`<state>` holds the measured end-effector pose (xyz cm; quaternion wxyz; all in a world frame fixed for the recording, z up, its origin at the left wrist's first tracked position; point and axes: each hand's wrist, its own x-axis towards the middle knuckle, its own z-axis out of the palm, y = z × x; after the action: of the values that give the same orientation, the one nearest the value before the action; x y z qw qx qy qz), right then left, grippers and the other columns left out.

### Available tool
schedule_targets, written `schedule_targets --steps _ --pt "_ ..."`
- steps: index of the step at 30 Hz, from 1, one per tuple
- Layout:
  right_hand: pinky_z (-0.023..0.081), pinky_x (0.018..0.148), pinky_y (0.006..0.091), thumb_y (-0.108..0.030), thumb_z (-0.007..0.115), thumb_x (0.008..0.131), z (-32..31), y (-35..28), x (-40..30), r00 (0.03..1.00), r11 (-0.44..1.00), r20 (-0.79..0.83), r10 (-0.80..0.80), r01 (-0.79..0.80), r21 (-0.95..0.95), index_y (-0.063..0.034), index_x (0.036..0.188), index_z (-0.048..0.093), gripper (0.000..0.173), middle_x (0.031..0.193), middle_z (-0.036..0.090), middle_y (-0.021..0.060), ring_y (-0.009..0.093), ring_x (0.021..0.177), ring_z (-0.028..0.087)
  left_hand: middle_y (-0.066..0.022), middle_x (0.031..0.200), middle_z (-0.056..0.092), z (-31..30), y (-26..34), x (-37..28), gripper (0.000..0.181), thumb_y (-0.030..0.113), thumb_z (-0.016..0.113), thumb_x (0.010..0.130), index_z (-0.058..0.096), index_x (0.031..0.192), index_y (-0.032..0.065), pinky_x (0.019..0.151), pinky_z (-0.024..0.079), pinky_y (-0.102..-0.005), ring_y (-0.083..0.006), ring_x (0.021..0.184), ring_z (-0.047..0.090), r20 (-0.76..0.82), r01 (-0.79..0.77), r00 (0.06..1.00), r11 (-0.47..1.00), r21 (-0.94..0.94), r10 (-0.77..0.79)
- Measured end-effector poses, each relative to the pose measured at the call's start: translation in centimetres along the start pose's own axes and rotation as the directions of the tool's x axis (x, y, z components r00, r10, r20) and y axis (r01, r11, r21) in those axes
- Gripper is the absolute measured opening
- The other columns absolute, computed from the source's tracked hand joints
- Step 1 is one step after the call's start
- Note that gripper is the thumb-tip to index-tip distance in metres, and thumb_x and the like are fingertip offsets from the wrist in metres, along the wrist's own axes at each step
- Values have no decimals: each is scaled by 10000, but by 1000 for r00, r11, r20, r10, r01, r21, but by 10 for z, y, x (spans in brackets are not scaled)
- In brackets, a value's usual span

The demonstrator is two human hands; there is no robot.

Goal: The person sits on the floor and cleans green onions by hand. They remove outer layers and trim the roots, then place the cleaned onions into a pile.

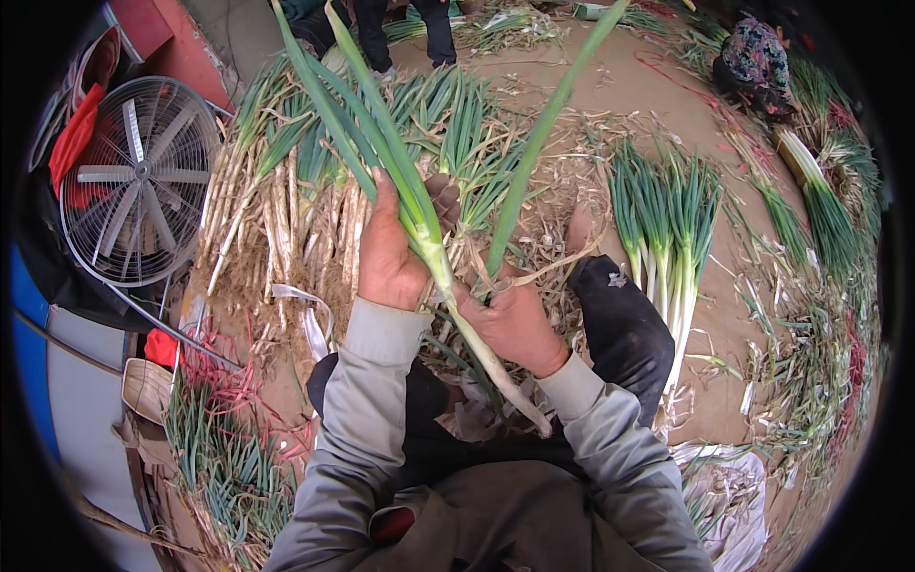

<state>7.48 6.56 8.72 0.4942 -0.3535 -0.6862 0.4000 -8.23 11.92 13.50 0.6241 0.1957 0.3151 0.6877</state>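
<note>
A long green onion [433, 252] slants across the middle of the head view, green leaves at the top and white shank pointing down to the right. My left hand [392, 254] is closed around it just below where the leaves fan out. Against the shank rests my right hand [513, 318], gripping a loose green leaf [525, 161] that stands up from it, with a dry tan strip beside it. Whether this leaf is still joined to the stalk is hidden by the fingers. Cleaned green onions [668, 250] with white shanks lie to the right of my leg.
Unpeeled onions [286, 207] with soil-covered roots lie ahead to the left, near a large metal fan [141, 171]. More onions [221, 457] and pink twine [221, 372] are at lower left. Leaf scraps [815, 386] litter the right. Other people [756, 64] are at the far side.
</note>
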Motion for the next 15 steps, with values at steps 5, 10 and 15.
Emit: schedule_targets --steps 5,10,15 --pt "532 754 512 -66 606 801 -2 39 -44 901 941 383 -202 287 -179 1 1195 580 401 957 636 212 448 881 644 -116 1037 707 -63 48 37 471 516 509 1059 610 1183 73 702 576 -376 -196 805 648 -82 -133 988 990 -44 129" --pt "529 758 565 -75 666 740 -42 160 -138 820 693 399 410 5 -721 -18 1009 624 278 846 664 251 456 853 671 -153 1034 682 -104 148 32 488 544 491 1053 567 1146 70 633 550 -342 -222 780 619 -103 -387 916 921 35 389" --pt "604 787 532 -200 613 896 -59 252 -195 442 306 318 839 100 -947 -103 1010 799 239 1024 770 161 364 955 752 -163 900 605 -127 284 -20 539 537 475 1056 542 1112 5 617 548 -351 -250 766 588 -38 -626 780 778 -53 625"
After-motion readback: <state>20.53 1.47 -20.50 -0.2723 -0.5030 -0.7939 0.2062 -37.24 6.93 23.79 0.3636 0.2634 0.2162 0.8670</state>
